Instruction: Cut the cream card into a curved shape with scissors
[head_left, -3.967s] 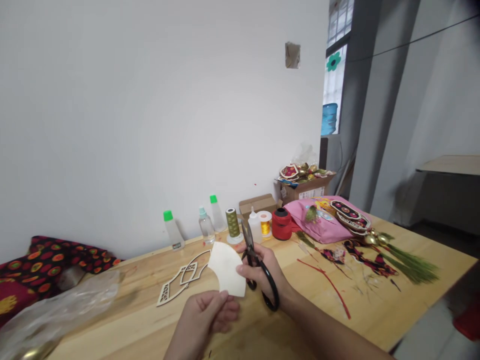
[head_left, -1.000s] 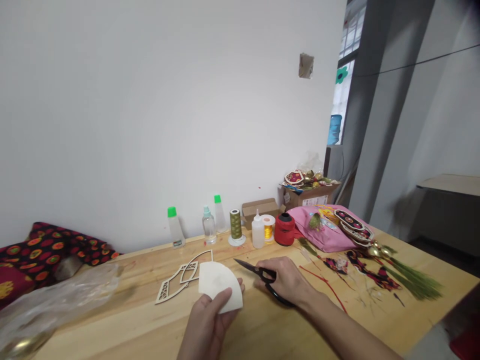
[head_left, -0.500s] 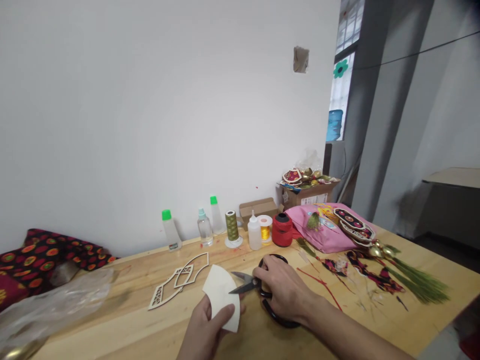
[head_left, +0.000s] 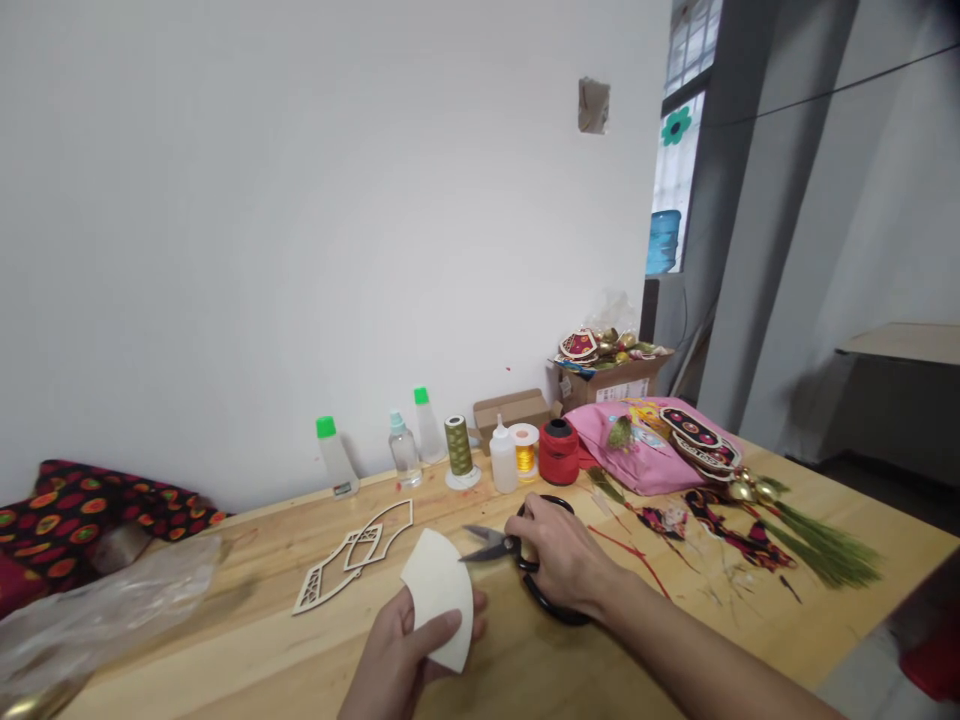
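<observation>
My left hand (head_left: 420, 640) pinches a cream fan-shaped piece (head_left: 437, 592), thumb on its front face and fingers behind. Whether it is paper, card or thin wood I cannot tell. Black-handled scissors (head_left: 487, 546) are in my right hand (head_left: 562, 555), fingers wrapped round the handles. Their blades are parted and point left, the lower tip close to the right edge of the fan-shaped piece. To the left on the table lie two thin wooden cut-out frames (head_left: 358, 553), overlapping each other.
Green-capped bottles (head_left: 337, 460), an olive thread cone (head_left: 458, 448), a squeeze bottle (head_left: 503, 460) and a red thread spool (head_left: 559, 455) stand along the wall. A pink bag (head_left: 637, 450), tassels (head_left: 832, 545) and fabric scraps (head_left: 735, 535) lie right; patterned cloth (head_left: 97, 510) and clear plastic (head_left: 127, 610) lie left.
The scissors' blades have drawn back slightly right, off the face of the fan-shaped piece to its edge. My left hand and the piece have shifted a little left and down. The camera view shifted slightly.
</observation>
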